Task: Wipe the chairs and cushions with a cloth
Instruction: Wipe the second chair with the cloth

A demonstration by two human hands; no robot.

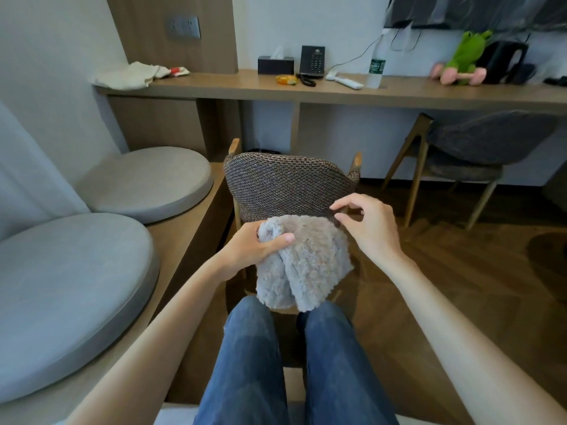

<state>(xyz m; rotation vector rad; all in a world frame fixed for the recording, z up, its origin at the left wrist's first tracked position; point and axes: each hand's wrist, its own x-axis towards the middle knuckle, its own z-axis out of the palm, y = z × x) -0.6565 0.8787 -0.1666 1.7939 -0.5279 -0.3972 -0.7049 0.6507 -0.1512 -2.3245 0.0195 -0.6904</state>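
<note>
Left hand [256, 248] grips the bunched cloth [306, 265] over the near chair [288, 182], ready to wipe. Right hand [368, 223] looks like it's pinching the chair's edge, probably steadying it.

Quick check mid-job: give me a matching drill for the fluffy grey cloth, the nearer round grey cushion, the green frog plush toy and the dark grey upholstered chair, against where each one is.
Things:
1. fluffy grey cloth
2. nearer round grey cushion
3. green frog plush toy
4. dark grey upholstered chair

Places:
A. on the wooden desk, beside a pink dumbbell
B. gripped by the left hand
C. partly under the desk, at right
D. on the low wooden bench, at left

Pairs: 1-B, 2-D, 3-A, 4-C
</note>
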